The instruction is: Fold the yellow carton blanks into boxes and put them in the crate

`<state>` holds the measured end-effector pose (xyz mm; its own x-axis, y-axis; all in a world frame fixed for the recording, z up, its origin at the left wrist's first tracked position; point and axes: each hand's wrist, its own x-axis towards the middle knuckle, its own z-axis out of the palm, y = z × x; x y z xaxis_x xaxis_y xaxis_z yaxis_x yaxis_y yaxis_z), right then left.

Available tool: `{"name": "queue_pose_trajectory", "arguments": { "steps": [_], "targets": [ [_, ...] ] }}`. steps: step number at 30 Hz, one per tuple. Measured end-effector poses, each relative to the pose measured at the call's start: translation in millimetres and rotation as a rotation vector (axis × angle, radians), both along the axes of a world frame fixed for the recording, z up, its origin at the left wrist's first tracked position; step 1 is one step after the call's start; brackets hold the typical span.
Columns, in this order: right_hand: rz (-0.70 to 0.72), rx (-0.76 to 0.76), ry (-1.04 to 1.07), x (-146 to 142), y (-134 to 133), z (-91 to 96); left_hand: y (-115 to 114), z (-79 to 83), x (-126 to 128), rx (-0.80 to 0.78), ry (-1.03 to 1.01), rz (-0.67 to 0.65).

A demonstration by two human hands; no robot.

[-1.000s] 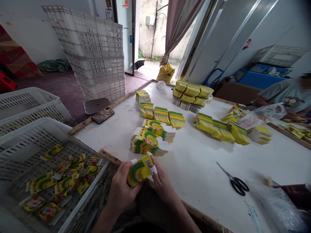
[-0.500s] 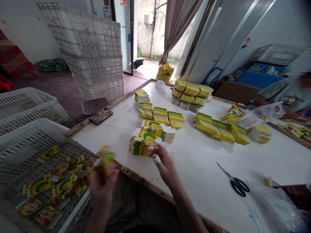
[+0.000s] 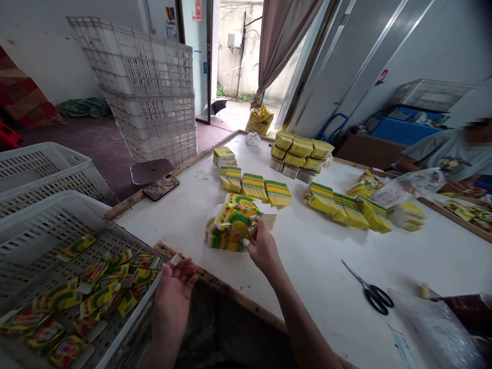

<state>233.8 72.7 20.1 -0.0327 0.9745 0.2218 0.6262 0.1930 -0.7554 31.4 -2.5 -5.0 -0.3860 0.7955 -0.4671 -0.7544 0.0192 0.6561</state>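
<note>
White tabletop (image 3: 315, 277), where the right hand (image 3: 265, 248) pinches a yellow-green carton (image 3: 234, 223), best lifted singly; left hand (image 3: 177, 284) empty, loosely curled.

I am in a small packing workshop; the broad white table (image 3: 307, 261), edged in rough wood, carries rows of identical printed yellow-and-green cartons (image 3: 255, 186); a slotted plastic crate (image 3: 129, 319) at my left holds loose ones, and a tall stack of white crates (image 3: 134, 77) rises from the dark red floor (image 3: 92, 141); a co-worker (image 3: 461, 156) is across to the right; past the tied-back curtain (image 3: 282, 41) stands an outdoor wall (image 3: 232, 66) (stained, with a box fixed to it).
</note>
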Motion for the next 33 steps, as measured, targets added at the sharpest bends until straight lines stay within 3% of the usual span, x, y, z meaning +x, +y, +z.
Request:
{"name": "queue_pose_trajectory", "arguments": {
  "steps": [2, 4, 7, 11, 17, 23, 27, 30, 33],
  "targets": [
    [0.081, -0.018, 0.079, -13, -18, 3.7, -1, -0.7, 16, 0.162, 0.045, -0.072],
    [0.238, -0.107, 0.302, -29, -41, 3.9, -2, 1.0, 29, 0.272, 0.049, -0.09],
    [0.391, -0.262, 0.572, -52, -73, 0.2, -4, 10.2, 40, 0.313, -0.035, -0.086],
    [0.464, -0.448, 0.91, -63, -94, -2.6, -2, 24.9, 44, 0.344, -0.179, 0.007],
    [0.324, -0.525, 0.863, -63, -90, -5.9, 0, 20.3, 44, 0.292, -0.052, -0.002],
    [0.342, -0.45, 1.13, -46, -78, 1.6, -3, 12.0, 45, 0.23, 0.114, -0.12],
    [0.32, -0.426, 1.082, -43, -81, 1.8, -2, 5.2, 46, 0.192, 0.201, -0.009],
    [0.273, -0.354, 1.025, -44, -83, -3.5, -1, 4.6, 45, 0.193, 0.214, -0.01],
    [0.272, -0.267, 0.743, -35, -83, -2.3, 0, 13.7, 30, 0.198, 0.215, -0.068]
  ]
}}
